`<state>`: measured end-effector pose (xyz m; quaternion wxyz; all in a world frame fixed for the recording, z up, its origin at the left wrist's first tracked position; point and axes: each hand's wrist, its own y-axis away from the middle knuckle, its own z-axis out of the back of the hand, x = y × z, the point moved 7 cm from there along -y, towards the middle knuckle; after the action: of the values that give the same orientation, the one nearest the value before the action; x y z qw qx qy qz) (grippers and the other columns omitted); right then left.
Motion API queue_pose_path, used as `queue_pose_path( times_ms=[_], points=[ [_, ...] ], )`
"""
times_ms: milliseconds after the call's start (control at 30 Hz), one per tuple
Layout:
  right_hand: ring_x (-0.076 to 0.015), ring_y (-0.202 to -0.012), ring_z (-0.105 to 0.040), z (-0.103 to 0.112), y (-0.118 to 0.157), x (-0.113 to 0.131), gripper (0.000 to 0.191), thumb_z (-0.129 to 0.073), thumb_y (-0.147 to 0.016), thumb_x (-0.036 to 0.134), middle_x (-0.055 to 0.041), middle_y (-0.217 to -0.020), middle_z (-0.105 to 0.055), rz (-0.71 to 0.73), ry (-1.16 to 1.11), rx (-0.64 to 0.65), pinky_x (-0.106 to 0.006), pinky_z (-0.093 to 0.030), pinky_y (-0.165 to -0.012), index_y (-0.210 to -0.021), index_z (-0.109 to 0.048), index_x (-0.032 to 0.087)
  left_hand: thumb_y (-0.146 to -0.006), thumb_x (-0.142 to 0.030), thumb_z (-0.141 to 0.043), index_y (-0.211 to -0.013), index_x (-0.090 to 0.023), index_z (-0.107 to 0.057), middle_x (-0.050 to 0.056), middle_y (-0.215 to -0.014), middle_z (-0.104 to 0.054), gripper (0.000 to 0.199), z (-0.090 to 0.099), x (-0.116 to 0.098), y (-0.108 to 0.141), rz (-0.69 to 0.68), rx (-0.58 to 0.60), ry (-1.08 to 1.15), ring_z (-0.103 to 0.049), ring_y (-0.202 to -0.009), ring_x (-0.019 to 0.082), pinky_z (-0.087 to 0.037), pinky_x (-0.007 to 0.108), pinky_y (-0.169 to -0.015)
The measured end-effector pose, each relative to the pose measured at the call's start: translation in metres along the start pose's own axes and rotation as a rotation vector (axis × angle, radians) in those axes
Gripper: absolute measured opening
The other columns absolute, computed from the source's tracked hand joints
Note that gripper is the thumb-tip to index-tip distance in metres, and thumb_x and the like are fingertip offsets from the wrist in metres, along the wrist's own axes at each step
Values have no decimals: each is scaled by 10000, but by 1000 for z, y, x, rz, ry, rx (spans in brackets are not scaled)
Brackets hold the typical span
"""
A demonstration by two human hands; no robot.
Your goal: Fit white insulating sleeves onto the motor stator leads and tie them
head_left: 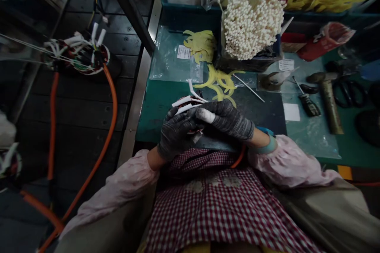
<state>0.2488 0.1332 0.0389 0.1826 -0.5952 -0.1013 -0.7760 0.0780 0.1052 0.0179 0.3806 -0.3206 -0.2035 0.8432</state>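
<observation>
Both of my hands wear dark grey knit gloves and are together at the near edge of the bench. My left hand wraps round the left side of a motor stator, which the gloves mostly hide. White sleeved leads stick out from its far side, with reddish winding wire at their base. My right hand, its thumb tip wrapped in white, is closed over the stator's right side beside the leads. Just beyond the fingers lie curved yellow insulation strips.
A bin of white-tipped sticks stands behind, near a pile of yellow strips. A thin rod, a hammer and scissors lie to the right. On the left are another wound stator and orange cables.
</observation>
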Motion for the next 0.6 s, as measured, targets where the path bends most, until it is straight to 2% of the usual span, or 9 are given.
queue_pose_path(
  times_ms=[67, 167, 333, 467, 533, 600],
  points=[
    [-183, -917, -800, 0, 3, -4, 320, -714, -1098, 491, -31, -1009, -876, -8, -10, 87, -300, -624, -854, -1118, -877, 217, -1009, -398, -758, -1210, -334, -816, -3, -1238, -884, 220, 0, 2, 0, 8, 6, 7, -833, -1196, 249, -535, 506, -1316],
    [-157, -819, -753, 7, 8, -14, 218, -805, -998, 394, -28, -953, -858, -10, 73, 13, -272, -575, -765, -1086, -860, 202, -1002, -445, -773, -1158, -351, -822, -23, -1246, -884, 189, -3, 5, 2, 30, 56, 15, -831, -1206, 249, -529, 512, -1325],
    [-156, -840, -742, 5, 9, -20, 257, -770, -1033, 437, -40, -958, -841, -2, 60, -45, -288, -573, -790, -1065, -836, 190, -1015, -458, -780, -1222, -364, -811, -32, -1255, -886, 229, -3, 6, 3, 30, 44, 7, -839, -1186, 234, -516, 489, -1338],
    [-147, -811, -729, 1, 8, -16, 204, -765, -1047, 382, -32, -930, -835, 25, 108, -56, -272, -563, -764, -1050, -833, 189, -985, -500, -805, -1189, -376, -823, -39, -1242, -886, 240, -5, 9, 2, 69, 93, -10, -842, -1158, 244, -529, 504, -1328],
    [-150, -832, -749, 0, 9, -14, 184, -757, -1069, 364, -37, -969, -848, 87, 128, -54, -273, -596, -794, -1081, -833, 197, -1003, -493, -788, -1161, -365, -821, -40, -1221, -888, 206, -4, 7, 1, 44, 83, -5, -845, -1144, 242, -535, 507, -1325],
    [-166, -898, -783, -4, 14, -8, 173, -722, -1103, 345, -47, -1031, -863, 242, 175, -14, -305, -640, -874, -1098, -838, 217, -1036, -459, -766, -1161, -350, -813, -35, -1215, -888, 173, -1, 5, -1, 17, 58, 15, -847, -1134, 234, -543, 506, -1322]
  ],
)
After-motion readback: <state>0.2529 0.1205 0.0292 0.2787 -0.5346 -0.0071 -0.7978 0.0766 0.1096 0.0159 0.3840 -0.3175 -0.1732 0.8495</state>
